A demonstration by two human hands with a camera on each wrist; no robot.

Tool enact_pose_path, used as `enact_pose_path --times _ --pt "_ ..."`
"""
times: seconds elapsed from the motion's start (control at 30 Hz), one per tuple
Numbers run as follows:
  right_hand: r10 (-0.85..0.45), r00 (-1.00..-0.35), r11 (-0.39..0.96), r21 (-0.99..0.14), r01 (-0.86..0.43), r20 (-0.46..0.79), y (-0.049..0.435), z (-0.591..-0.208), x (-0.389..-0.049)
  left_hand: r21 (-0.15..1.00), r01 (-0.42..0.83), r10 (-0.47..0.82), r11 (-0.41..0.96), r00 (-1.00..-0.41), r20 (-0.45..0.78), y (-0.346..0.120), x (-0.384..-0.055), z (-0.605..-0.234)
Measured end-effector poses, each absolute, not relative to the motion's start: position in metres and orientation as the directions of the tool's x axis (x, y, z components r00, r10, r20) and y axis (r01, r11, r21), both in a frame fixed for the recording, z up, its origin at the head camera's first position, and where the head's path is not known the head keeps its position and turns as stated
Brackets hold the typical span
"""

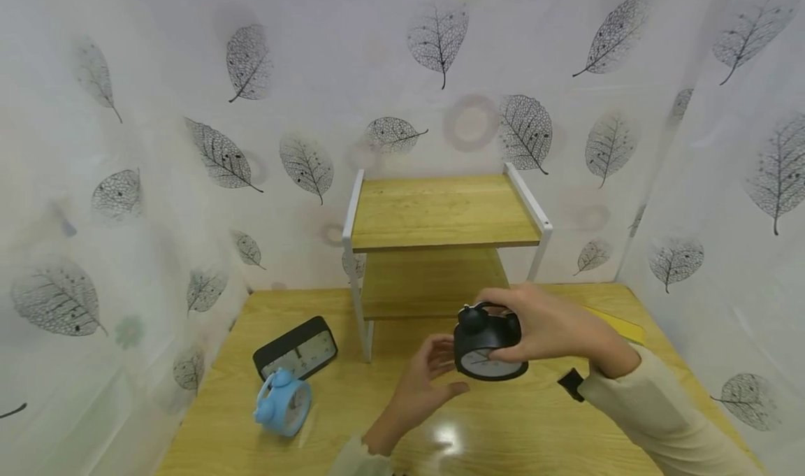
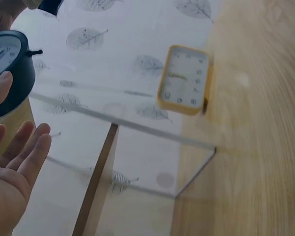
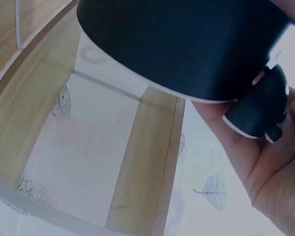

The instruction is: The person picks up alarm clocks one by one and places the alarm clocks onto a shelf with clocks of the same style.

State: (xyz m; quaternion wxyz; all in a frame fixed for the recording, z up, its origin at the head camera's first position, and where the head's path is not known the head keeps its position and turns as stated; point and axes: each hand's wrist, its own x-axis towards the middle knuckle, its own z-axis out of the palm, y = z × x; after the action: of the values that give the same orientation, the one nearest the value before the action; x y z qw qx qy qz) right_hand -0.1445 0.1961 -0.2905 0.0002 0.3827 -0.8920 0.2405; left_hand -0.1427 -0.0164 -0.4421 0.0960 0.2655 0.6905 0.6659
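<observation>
A black twin-bell alarm clock is held up in front of the shelf by my right hand. The fingers reach over the top by the bells, and the thumb lies across the white dial. In the right wrist view, the clock's dark round case and one bell sit close to the palm. My left hand is just left of the clock, palm turned toward it, fingers spread and loosely bent. The left wrist view shows the left fingers below the clock, with a gap between.
A two-tier wooden shelf with white side frames stands at the table's back. Left on the table are a black rectangular clock and a light-blue twin-bell alarm clock. A yellow clock lies partly behind the right arm.
</observation>
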Motion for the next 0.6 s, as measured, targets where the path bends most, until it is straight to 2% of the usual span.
enact_pose_path --times 0.13,0.27,0.33,0.43,0.53,0.6 --pt "-0.669 -0.722 0.597 -0.452 -0.663 0.176 0.203 -0.29 -0.143 0.957 0.291 0.443 -0.007 -0.857 0.264 -0.032 -0.148 -0.449" --pt "-0.669 -0.723 0.592 -0.466 -0.658 0.172 0.207 -0.291 -0.142 0.914 0.403 0.356 0.041 -0.861 0.364 -0.057 -0.158 -0.449" --pt "-0.666 -0.727 0.598 -0.463 -0.654 0.167 0.208 -0.291 -0.142 0.882 0.464 0.271 0.081 -0.862 0.429 -0.072 -0.166 -0.446" --pt "-0.667 -0.728 0.6 -0.466 -0.651 0.158 0.21 -0.292 -0.141 0.856 0.5 0.079 0.136 -0.866 0.493 -0.094 -0.178 -0.438" --pt "-0.666 -0.731 0.604 -0.467 -0.646 0.149 0.211 -0.292 -0.14 0.872 0.464 -0.091 0.156 -0.872 0.48 -0.113 -0.189 -0.428" --pt "-0.667 -0.731 0.604 -0.472 -0.643 0.142 0.212 -0.293 -0.14 0.891 0.427 -0.141 0.154 -0.883 0.448 -0.121 -0.197 -0.425"
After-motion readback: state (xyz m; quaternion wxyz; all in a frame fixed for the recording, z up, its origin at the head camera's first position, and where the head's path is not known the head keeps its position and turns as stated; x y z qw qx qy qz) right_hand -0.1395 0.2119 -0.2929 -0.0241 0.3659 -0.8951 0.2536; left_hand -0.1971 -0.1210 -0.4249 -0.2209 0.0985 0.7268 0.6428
